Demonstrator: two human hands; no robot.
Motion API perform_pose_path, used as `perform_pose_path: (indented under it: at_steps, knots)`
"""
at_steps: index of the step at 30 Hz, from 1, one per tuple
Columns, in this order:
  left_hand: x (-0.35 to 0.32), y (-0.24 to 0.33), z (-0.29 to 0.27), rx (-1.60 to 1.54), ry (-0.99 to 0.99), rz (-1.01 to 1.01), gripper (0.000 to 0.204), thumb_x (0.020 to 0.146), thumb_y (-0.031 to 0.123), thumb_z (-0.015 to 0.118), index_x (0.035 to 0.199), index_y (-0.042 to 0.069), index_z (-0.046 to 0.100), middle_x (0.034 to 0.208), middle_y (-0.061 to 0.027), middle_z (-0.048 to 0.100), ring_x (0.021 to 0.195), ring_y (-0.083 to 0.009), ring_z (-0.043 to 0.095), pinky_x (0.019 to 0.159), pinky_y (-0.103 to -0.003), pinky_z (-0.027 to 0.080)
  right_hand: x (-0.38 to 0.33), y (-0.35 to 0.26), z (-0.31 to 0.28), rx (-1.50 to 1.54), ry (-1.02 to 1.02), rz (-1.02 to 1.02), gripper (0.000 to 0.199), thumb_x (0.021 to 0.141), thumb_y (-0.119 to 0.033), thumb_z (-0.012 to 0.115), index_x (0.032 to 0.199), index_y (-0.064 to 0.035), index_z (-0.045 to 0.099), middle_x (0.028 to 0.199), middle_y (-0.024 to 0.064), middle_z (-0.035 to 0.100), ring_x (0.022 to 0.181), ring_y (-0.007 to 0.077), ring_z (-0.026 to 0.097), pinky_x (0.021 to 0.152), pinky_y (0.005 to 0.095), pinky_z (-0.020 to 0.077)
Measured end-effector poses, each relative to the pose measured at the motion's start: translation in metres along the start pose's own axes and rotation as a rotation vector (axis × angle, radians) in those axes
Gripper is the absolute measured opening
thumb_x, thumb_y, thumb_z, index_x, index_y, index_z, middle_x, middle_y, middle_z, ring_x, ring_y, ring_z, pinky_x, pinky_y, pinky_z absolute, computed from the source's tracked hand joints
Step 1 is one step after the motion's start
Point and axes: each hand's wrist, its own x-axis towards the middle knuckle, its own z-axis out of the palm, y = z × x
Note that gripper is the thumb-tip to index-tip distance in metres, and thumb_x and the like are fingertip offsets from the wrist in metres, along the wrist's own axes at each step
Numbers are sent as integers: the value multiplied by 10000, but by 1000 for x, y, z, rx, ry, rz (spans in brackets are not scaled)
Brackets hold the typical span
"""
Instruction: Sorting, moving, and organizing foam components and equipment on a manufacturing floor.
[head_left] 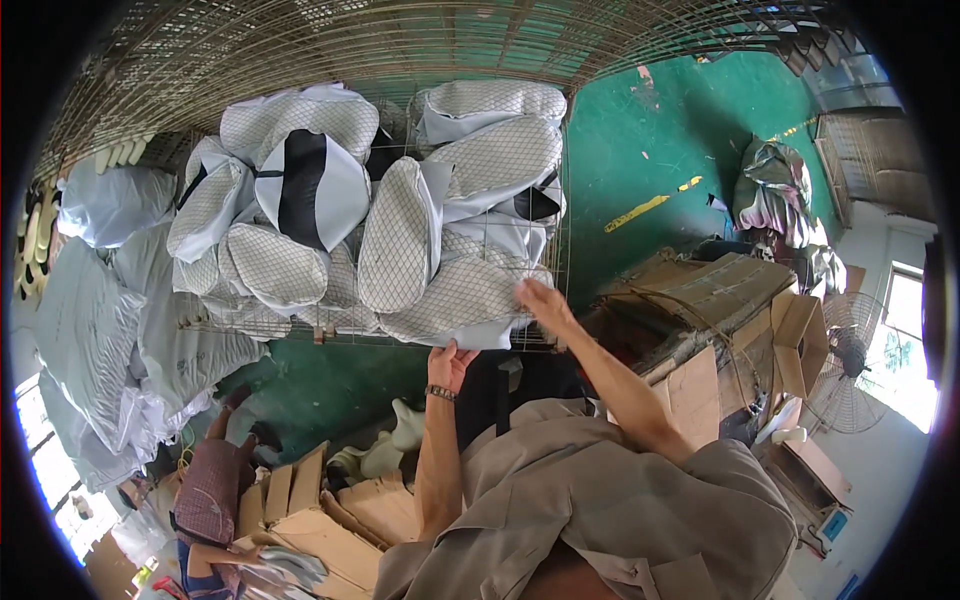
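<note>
1. Reaching up toward a wire mesh rack [560, 215], both hands are seen on one quilted grey-white padded piece [465, 300] at the bottom front of the stack.
2. The left hand [450, 365] is held under the piece's lower edge; the thumb and fingers are pinched on the pale fabric border, which lies between them. A beaded bracelet [440, 393] is worn on that wrist.
3. The right hand [543, 303] is laid against the piece's right end, fingers close together and pressed flat on the quilted face; whether anything is pinched there cannot be told.
4. The piece is lodged at the rack's lower right, partly overhanging the shelf edge, touching the other padded pieces [300, 190] heaped above and to its left. Some of those show black panels.
5. Plastic-wrapped grey bundles [95, 300] are stacked left of the rack, just beside it.
6. Flattened cardboard sheets [320, 510] are spread on the floor below the left forearm; cardboard boxes [720, 290] are piled to the right, near the right arm.
7. A green floor [680, 130] is seen beyond the rack, with a crumpled shiny bundle [770, 190] well apart from the hands. A standing fan [850, 365] is noted at the right edge.
</note>
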Motion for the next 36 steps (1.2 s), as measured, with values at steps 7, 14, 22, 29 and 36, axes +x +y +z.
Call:
perform_pose_path:
  at_steps: [7, 14, 22, 29, 36]
  knots:
    - [14, 24, 9, 180, 308, 204, 395, 854, 81, 730, 1177, -10, 520, 1096, -163, 621, 1004, -322, 652, 911, -493, 562, -27, 4, 6, -104, 206, -247, 718, 828, -227, 707, 1426, 55, 427, 1095, 208, 681, 896, 266, 686, 764, 384, 548]
    - [70, 140, 90, 1837, 575, 947, 557, 743, 220, 801, 1261, 127, 619, 1140, -193, 650, 940, -390, 655, 838, -473, 541, -60, -27, -37, -158, 267, -326, 574, 844, -163, 680, 1362, 27, 521, 1116, 197, 688, 973, 258, 667, 876, 332, 495]
    - [-18, 186, 118, 1218, 739, 1207, 322, 795, 229, 741, 1068, 61, 707, 987, -181, 688, 914, -391, 645, 788, -461, 514, -130, -113, -140, 806, 613, -224, 246, 898, -100, 642, 1113, 19, 645, 974, 95, 695, 859, 213, 672, 752, 355, 536]
    - [-37, 8, 115, 1699, 348, 643, 827, 810, 522, 744, 1366, -40, 503, 1319, -293, 568, 1247, -454, 515, 1019, -495, 442, -43, -81, -108, 139, 634, -523, 569, 909, -228, 679, 1380, 27, 486, 1144, 157, 675, 1032, 324, 648, 865, 405, 509]
    - [-110, 27, 89, 1393, 122, 355, 654, 828, 388, 758, 1343, 41, 552, 1048, -194, 718, 914, -351, 710, 848, -424, 552, -41, -46, -53, -991, 16, -168, 619, 834, -346, 719, 1310, 0, 526, 1050, 243, 689, 1015, 389, 665, 854, 503, 522]
